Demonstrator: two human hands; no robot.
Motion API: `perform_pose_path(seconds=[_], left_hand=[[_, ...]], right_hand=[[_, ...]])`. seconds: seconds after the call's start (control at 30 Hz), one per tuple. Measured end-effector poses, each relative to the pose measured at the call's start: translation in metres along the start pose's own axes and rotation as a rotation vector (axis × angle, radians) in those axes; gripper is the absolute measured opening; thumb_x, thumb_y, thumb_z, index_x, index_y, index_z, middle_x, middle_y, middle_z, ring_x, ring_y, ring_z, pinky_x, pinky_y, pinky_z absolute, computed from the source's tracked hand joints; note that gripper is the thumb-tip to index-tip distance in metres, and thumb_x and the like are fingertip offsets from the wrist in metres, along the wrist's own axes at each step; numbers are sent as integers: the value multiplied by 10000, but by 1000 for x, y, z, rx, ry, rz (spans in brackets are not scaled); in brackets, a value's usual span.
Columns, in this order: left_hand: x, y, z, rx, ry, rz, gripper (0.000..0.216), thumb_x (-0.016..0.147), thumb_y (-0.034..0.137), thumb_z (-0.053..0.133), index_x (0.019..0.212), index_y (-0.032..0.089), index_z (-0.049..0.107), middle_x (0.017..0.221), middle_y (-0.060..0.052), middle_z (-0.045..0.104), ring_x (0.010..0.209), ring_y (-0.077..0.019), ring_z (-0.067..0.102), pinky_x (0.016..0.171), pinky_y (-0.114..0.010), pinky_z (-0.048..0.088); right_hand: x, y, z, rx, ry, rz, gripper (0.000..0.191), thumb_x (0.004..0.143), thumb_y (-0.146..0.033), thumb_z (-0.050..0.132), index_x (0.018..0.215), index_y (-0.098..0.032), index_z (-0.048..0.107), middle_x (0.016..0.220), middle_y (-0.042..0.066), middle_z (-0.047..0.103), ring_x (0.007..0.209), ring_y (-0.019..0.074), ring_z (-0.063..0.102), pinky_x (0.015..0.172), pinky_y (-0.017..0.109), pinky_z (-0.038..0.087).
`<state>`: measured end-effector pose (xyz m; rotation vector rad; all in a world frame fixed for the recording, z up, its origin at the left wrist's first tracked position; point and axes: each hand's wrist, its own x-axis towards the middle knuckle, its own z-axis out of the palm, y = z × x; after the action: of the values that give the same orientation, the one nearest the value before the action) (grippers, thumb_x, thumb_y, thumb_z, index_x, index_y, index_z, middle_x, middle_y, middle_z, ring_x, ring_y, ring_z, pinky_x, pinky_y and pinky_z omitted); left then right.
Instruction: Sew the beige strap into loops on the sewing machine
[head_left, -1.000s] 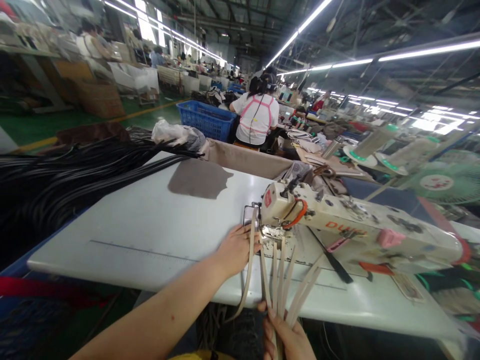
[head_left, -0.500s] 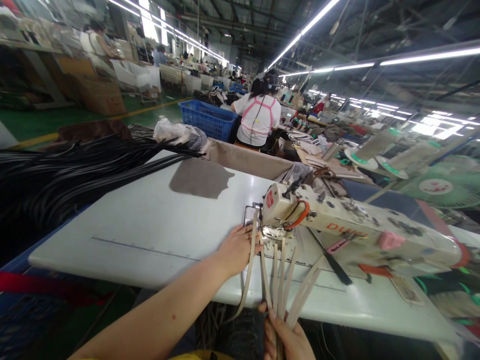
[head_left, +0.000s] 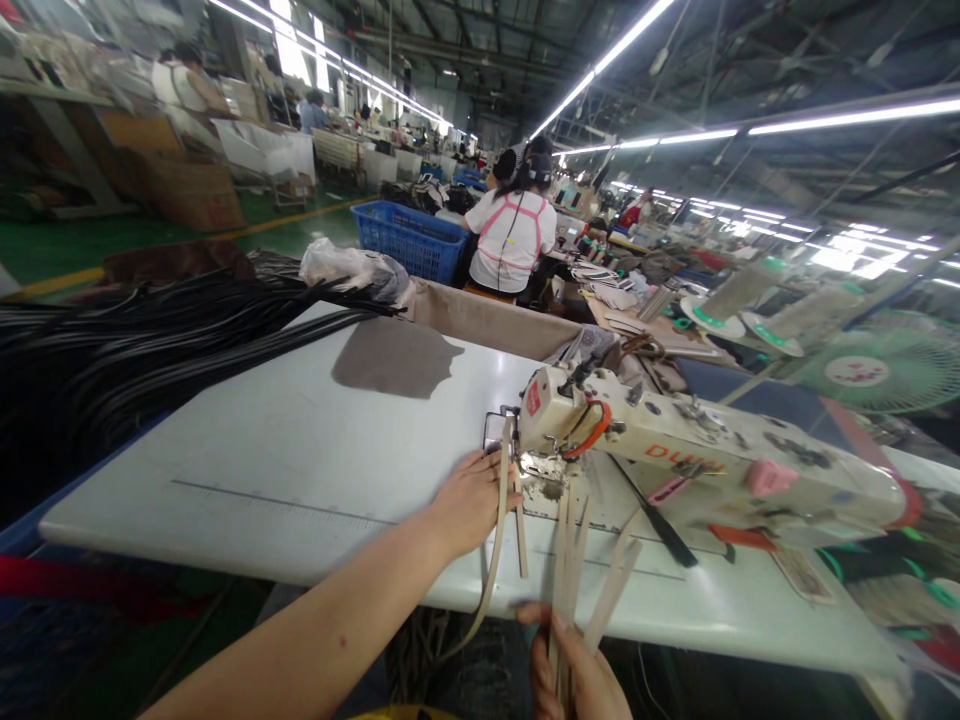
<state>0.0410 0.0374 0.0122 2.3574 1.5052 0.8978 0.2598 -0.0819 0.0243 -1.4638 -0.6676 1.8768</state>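
Observation:
My left hand (head_left: 469, 497) rests on the white table (head_left: 300, 450) beside the sewing machine's (head_left: 675, 450) head, fingers bent against a beige strap (head_left: 501, 500) that runs up to the needle area. My right hand (head_left: 574, 670) is at the table's front edge, closed round a bundle of several beige straps (head_left: 574, 555) that fan up toward the machine. One short strap end (head_left: 520, 535) hangs loose between the two hands.
A thick pile of black straps (head_left: 135, 340) covers the table's left end. A brown fabric piece (head_left: 394, 358) lies further back. A person in a white top (head_left: 514, 235) sits ahead by a blue crate (head_left: 409, 238). Thread cones (head_left: 735, 295) and a green fan (head_left: 877, 370) stand right.
One strap has come free of my right hand's bundle and now ends short below the needle area. My right hand has slipped slightly lower. The left hand has stayed put.

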Motion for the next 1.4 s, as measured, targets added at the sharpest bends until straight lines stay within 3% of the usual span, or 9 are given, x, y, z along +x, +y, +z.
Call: perform_pose_path(seconds=[0.13, 0.3, 0.4, 0.6, 1.0, 1.4], left_hand=[[-1, -1, 1, -2, 9, 3, 302, 1074, 342, 526, 1335, 250, 648, 1399, -53, 697, 1392, -219, 561, 1209, -447, 373], [0, -3, 1, 8, -11, -1, 296, 1073, 365, 528, 1306, 248, 668, 1384, -44, 708, 1382, -213, 572, 1210, -421, 378], [1, -3, 1, 14, -22, -5, 306, 1075, 377, 517, 1303, 252, 679, 1391, -40, 705, 1394, -219, 563, 1214, -421, 375], [2, -1, -2, 11, -23, -10, 330, 1081, 390, 505, 1321, 238, 674, 1395, -54, 703, 1402, -223, 556, 1215, -431, 377], [1, -2, 3, 71, -28, -7, 360, 1089, 401, 473, 1355, 218, 632, 1429, -90, 675, 1395, -242, 563, 1198, -443, 394], [-1, -6, 8, 98, -28, 13, 398, 1105, 385, 405, 1385, 210, 626, 1467, -96, 646, 1386, -259, 574, 1207, -480, 396]], right_hand=[[-1, -4, 2, 12, -1, 5, 620, 729, -698, 776, 1035, -158, 766, 596, -57, 563, 390, 51, 384, 369, 209, 388], [-5, -8, 9, 36, 81, -39, 678, 691, -635, 849, 1161, -156, 750, 587, -74, 529, 407, 49, 390, 374, 198, 357], [-4, -7, 10, 66, 104, -64, 770, 670, -616, 881, 1269, -168, 698, 564, -90, 503, 410, 61, 399, 383, 206, 371], [0, -6, 7, 22, 91, -81, 859, 712, -576, 874, 1426, -217, 557, 597, -66, 614, 391, 97, 462, 377, 242, 433], [-4, -18, 28, 116, 30, -138, 696, 782, -449, 847, 1380, -178, 616, 603, -53, 621, 380, 79, 441, 345, 220, 447], [0, -25, 36, 158, -58, -73, 563, 828, -389, 793, 1318, -143, 664, 574, -52, 604, 359, 63, 404, 327, 201, 447]])
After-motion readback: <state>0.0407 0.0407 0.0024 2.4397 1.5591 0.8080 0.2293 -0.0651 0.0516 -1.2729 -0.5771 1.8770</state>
